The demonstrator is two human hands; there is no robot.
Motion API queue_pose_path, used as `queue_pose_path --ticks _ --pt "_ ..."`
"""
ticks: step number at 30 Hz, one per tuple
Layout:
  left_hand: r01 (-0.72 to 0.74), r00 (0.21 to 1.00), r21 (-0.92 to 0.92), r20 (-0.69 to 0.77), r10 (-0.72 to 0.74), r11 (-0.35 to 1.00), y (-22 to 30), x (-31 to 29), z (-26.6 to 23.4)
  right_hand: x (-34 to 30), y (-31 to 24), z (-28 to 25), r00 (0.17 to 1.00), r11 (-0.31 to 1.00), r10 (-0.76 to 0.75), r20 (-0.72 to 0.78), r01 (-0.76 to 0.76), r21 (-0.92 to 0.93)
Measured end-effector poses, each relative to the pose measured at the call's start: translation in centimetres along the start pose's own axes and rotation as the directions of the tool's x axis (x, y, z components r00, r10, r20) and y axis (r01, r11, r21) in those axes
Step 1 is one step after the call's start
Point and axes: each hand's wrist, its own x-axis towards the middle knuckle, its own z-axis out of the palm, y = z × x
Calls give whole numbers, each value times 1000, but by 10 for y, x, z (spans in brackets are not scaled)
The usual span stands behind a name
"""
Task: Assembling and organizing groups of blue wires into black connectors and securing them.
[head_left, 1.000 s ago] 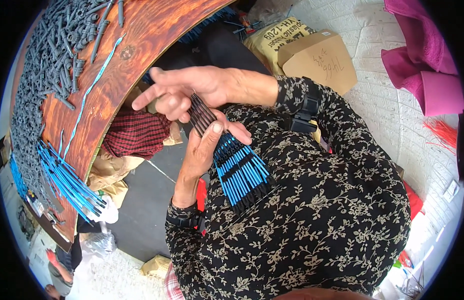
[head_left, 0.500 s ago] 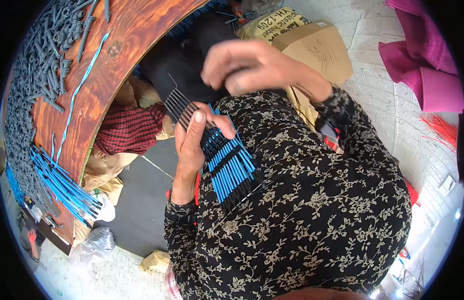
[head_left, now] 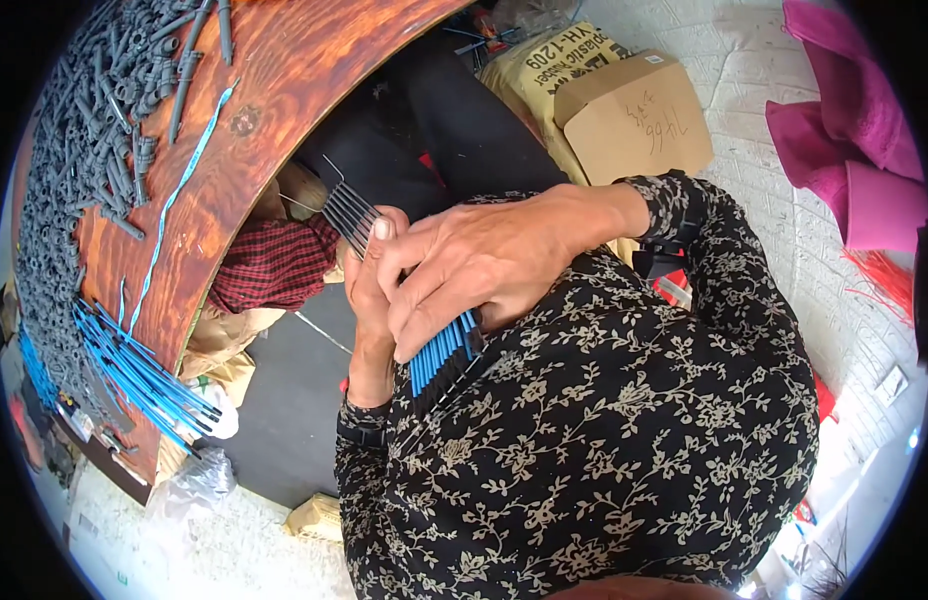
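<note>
Hands (head_left: 474, 265) on rods (head_left: 436, 362), right over left

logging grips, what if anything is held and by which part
The left hand holds a bundle of rods below its dark upper tips; the right hand covers its middle.

left hand (head_left: 366, 290) grips blue-black rods (head_left: 436, 364) | right hand (head_left: 474, 262) over them

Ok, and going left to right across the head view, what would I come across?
Heap of small dark-grey plastic parts, red-and-black checked cloth, bare left hand, bare right hand, plain brown cardboard box, bright pink soft fabric.
</note>
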Motion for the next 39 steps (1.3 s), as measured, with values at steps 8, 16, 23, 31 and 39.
queue_pose_path --ticks 8,16,23,31,39 --pt "135 990 -67 -30 -137 989 6 20 -13 22 21 1 999 994 32 -34 -28 110" --pt "407 898 -615 131 -421 676 -14 51 -46 36 37 -6 978 962 93 -184 -40 270" --pt "278 959 -462 82 -271 842 -32 87 -59 37 53 -14 957 938 218 -191 -151 311" --pt "53 998 -201 -26 -60 978 -33 89 -54 28 70 -19 902 902 395 -175 -344 261" --pt "77 997 -357 42 -67 931 -15 64 -41 26 45 -32 904 817 419 -89 -332 470"
